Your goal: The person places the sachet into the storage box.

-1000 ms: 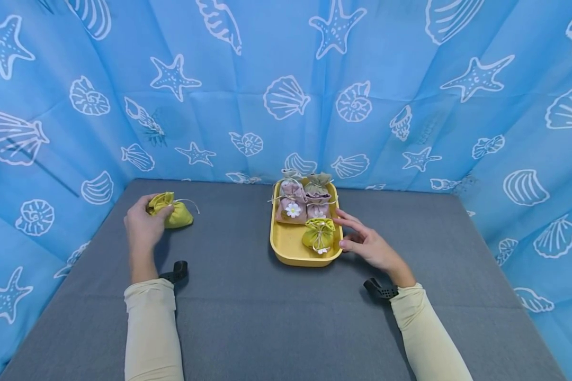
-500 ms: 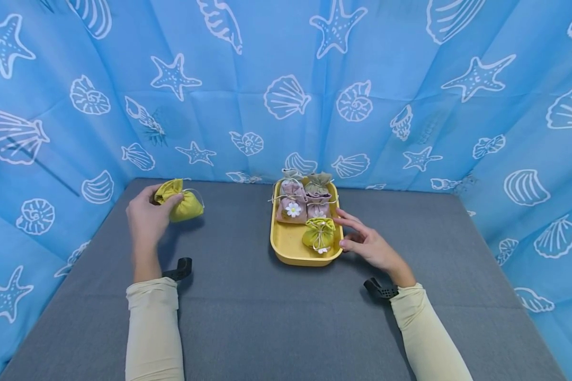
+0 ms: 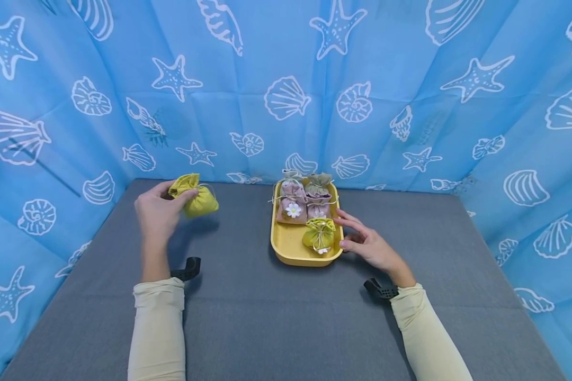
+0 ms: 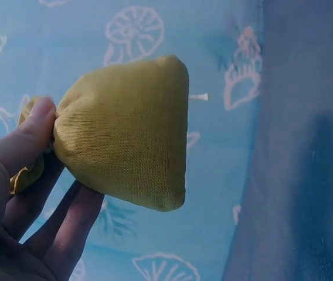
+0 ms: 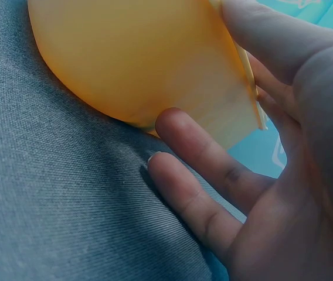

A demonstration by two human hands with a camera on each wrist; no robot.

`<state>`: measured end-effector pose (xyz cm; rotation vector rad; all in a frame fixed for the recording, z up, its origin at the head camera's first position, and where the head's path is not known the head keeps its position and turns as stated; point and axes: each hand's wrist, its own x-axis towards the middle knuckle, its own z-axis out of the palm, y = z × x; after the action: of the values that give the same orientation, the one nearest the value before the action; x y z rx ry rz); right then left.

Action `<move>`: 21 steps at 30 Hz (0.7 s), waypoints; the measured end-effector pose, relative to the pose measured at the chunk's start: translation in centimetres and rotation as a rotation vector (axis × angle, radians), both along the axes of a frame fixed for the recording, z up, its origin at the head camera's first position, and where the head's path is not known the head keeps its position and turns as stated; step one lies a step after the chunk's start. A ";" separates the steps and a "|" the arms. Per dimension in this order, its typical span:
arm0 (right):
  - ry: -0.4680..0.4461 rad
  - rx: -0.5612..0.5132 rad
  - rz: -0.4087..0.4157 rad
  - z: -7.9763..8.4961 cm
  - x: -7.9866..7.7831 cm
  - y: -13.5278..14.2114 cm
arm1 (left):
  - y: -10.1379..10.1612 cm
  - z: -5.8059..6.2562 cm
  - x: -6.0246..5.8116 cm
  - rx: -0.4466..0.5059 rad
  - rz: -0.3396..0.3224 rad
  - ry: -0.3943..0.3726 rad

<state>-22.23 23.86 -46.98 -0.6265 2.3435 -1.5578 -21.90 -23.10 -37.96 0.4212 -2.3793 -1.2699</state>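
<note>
My left hand [image 3: 161, 214] holds a yellow-green drawstring pouch [image 3: 201, 203] by its gathered neck, above the grey table. In the left wrist view the thumb presses the neck of the pouch [image 4: 125, 137] and its full body points away from the hand. My right hand [image 3: 369, 244] rests at the right side of a yellow tray [image 3: 286, 256], thumb and fingertips at the rim. In the right wrist view two lower fingers [image 5: 193, 140] lie extended by the outer wall. Inside the tray sit another yellow-green pouch [image 3: 318, 237] with a white flower and pinkish pouches [image 3: 293, 206] at the back.
A grey cloth covers the table [image 3: 267, 328]. Behind and at both sides hangs a blue curtain [image 3: 248, 63] with white shells and starfish. Black bands with camera mounts [image 3: 188, 269] sit on both wrists.
My left hand has lifted the yellow-green pouch and carried it to the right, toward the tray. The right hand and the tray have stayed in place.
</note>
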 end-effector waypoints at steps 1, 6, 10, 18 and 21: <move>-0.002 0.003 -0.002 0.0 0.0 0.0 | 0.2 0.1 0.0 0.003 -0.004 0.007; -0.002 0.001 0.003 0.0 0.0 0.1 | 1.3 0.7 0.3 0.023 -0.029 0.065; -0.005 -0.009 0.004 -0.1 0.0 0.1 | 2.7 1.2 0.5 0.038 -0.086 0.133; -0.007 -0.016 0.009 -0.2 -0.1 0.1 | 5.1 1.7 0.7 0.049 -0.184 0.239; -0.011 -0.019 0.011 -0.1 -0.2 0.2 | 6.0 1.8 0.7 0.056 -0.210 0.262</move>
<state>-22.39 24.01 -47.07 -0.6331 2.3160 -1.5769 -21.19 -17.14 -36.12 0.0162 -2.2130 -1.3910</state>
